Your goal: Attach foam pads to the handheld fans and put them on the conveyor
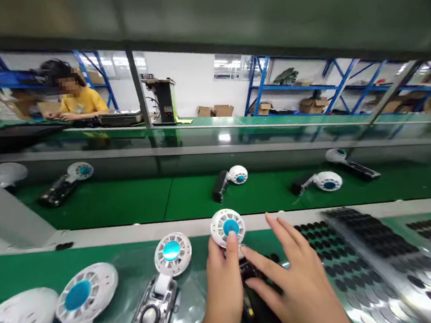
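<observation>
A device with a white slotted round head and a dark body stands in front of me. My left hand grips the head, thumb on its blue centre and fingers behind the rim. Beside it, my right hand has its fingers spread; the index fingertip is at the device's neck, though contact is hard to tell. Part of the dark body shows beneath the right hand. Left of my hands lie similar devices: one with a shiny body, another with a tilted white head, and a larger-looking white head.
Sheets of round black pads lie at the right. Behind a pale rail, more devices rest on a green conveyor belt. A grey post stands left. Across the line, a person in a yellow top sits at a bench.
</observation>
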Available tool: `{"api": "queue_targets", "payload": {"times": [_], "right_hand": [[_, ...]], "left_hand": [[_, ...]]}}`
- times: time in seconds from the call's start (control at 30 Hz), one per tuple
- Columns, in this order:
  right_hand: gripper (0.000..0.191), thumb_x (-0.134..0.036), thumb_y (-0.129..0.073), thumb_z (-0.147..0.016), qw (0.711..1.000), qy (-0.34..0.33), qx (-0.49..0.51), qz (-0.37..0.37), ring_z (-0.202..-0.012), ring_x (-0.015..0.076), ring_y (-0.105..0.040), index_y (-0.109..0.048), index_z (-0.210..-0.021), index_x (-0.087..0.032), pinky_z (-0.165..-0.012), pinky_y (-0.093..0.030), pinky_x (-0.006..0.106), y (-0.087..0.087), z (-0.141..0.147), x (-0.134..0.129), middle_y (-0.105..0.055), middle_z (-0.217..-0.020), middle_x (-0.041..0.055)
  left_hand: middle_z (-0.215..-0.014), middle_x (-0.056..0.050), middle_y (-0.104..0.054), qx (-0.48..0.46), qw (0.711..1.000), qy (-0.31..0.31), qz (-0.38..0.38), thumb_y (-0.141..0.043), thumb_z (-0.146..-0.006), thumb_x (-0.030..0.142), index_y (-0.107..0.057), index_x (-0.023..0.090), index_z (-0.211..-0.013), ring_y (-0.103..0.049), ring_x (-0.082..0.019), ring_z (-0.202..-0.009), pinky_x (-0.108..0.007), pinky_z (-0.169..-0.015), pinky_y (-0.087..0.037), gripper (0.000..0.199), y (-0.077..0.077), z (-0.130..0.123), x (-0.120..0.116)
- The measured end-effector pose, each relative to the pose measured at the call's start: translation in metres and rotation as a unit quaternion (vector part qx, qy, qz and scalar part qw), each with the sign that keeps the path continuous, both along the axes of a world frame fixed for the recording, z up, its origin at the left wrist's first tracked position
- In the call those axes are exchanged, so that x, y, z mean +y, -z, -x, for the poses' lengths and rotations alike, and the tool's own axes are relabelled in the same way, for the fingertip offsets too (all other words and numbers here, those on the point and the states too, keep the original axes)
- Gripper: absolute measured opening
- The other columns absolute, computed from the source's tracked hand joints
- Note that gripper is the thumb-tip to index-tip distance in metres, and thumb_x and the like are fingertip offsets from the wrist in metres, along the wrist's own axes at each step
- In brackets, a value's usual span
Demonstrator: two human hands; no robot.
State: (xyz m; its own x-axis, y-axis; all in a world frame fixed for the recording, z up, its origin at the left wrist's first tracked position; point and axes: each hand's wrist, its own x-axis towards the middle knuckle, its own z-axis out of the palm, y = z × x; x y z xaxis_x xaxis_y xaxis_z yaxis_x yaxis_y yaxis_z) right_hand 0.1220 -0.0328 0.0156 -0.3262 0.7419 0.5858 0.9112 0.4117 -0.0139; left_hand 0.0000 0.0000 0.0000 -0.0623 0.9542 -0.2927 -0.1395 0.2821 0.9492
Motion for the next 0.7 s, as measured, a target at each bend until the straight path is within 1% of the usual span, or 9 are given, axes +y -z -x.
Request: {"api": "queue_targets", "payload": {"times": [0.1, 0.13, 0.2, 0.27, 0.3, 0.4, 0.5, 0.63, 0.7], "right_hand": [[0.031, -0.023, -0.057, -0.075, 0.989, -0.018, 0.078, 0.121, -0.113, 0.0300, -0.045, -0.057, -0.104, -0.032, -0.080, -0.049, 0.047, 0.000, -0.004, 0.006, -0.043, -0.128, 0.0084], [0.027, -0.023, -0.055, -0.076, 0.983, -0.028, 0.094, 0.153, -0.110, 0.0269, -0.049, -0.059, -0.101, -0.032, -0.081, -0.050, 0.043, -0.002, -0.005, 0.007, -0.048, -0.124, 0.0067], [0.021, -0.021, -0.052, -0.079, 0.970, -0.062, 0.110, 0.209, -0.105, 0.0222, -0.052, -0.062, -0.093, -0.032, -0.082, -0.050, 0.037, -0.006, -0.007, 0.009, -0.054, -0.117, 0.0029], [0.020, -0.018, -0.052, -0.079, 0.964, -0.081, 0.109, 0.227, -0.107, 0.0217, -0.050, -0.064, -0.086, -0.032, -0.085, -0.048, 0.037, -0.013, -0.006, 0.010, -0.054, -0.117, 0.0010], [0.019, -0.017, -0.053, -0.078, 0.962, -0.080, 0.111, 0.235, -0.108, 0.0220, -0.048, -0.064, -0.082, -0.031, -0.086, -0.046, 0.038, -0.016, -0.005, 0.010, -0.053, -0.117, 0.0009], [0.014, -0.015, -0.052, -0.076, 0.941, -0.057, 0.148, 0.299, -0.112, 0.0218, -0.043, -0.060, -0.072, -0.026, -0.088, -0.043, 0.037, -0.026, -0.001, 0.010, -0.050, -0.116, 0.0014], [0.013, -0.016, -0.047, -0.077, 0.903, -0.032, 0.219, 0.367, -0.115, 0.0208, -0.041, -0.051, -0.067, -0.024, -0.093, -0.038, 0.038, -0.032, 0.002, 0.010, -0.047, -0.119, 0.0016], [0.012, -0.022, -0.046, -0.076, 0.842, -0.003, 0.300, 0.448, -0.121, 0.0224, -0.034, -0.046, -0.064, -0.023, -0.098, -0.030, 0.041, -0.033, 0.004, 0.012, -0.039, -0.129, 0.0027], [0.012, -0.023, -0.046, -0.074, 0.821, 0.000, 0.319, 0.473, -0.122, 0.0226, -0.033, -0.045, -0.062, -0.022, -0.098, -0.029, 0.041, -0.032, 0.005, 0.014, -0.039, -0.130, 0.0039]], "left_hand": [[-0.109, -0.012, -0.059, 0.038, 0.999, -0.026, -0.020, -0.041, -0.078, 0.053, -0.049, 0.018, -0.103, -0.049, -0.026, -0.108, -0.036, -0.090, -0.033, 0.044, -0.004, -0.001, 0.000], [-0.108, -0.012, -0.059, 0.036, 0.999, -0.028, -0.022, -0.042, -0.078, 0.053, -0.048, 0.017, -0.102, -0.050, -0.026, -0.106, -0.036, -0.089, -0.034, 0.044, -0.005, -0.001, 0.000], [-0.103, -0.012, -0.061, 0.000, 1.000, -0.018, -0.022, -0.042, -0.077, 0.054, -0.047, 0.017, -0.102, -0.057, -0.026, -0.094, -0.036, -0.082, -0.040, 0.045, -0.006, -0.002, 0.000], [-0.100, -0.012, -0.062, -0.038, 0.999, -0.002, -0.017, -0.041, -0.076, 0.055, -0.044, 0.018, -0.102, -0.061, -0.025, -0.083, -0.036, -0.074, -0.043, 0.046, -0.007, -0.003, 0.000], [-0.101, -0.012, -0.062, -0.038, 0.999, -0.002, -0.019, -0.041, -0.077, 0.055, -0.044, 0.018, -0.103, -0.061, -0.025, -0.084, -0.035, -0.074, -0.043, 0.045, -0.007, -0.003, 0.000], [-0.107, -0.012, -0.059, 0.022, 0.999, -0.022, -0.040, -0.041, -0.079, 0.051, -0.047, 0.017, -0.101, -0.053, -0.026, -0.102, -0.035, -0.086, -0.036, 0.041, -0.007, -0.003, 0.000], [-0.110, -0.011, -0.058, 0.044, 0.998, -0.022, -0.041, -0.040, -0.080, 0.049, -0.047, 0.017, -0.102, -0.048, -0.025, -0.107, -0.035, -0.089, -0.033, 0.039, -0.007, -0.002, 0.000], [-0.107, -0.011, -0.059, 0.040, 0.998, -0.018, -0.035, -0.040, -0.079, 0.050, -0.047, 0.018, -0.103, -0.050, -0.025, -0.103, -0.035, -0.087, -0.033, 0.041, -0.007, -0.002, -0.001], [-0.107, -0.011, -0.059, 0.040, 0.998, -0.019, -0.036, -0.040, -0.079, 0.050, -0.047, 0.018, -0.102, -0.051, -0.025, -0.101, -0.035, -0.087, -0.033, 0.040, -0.007, -0.002, -0.001]]}}
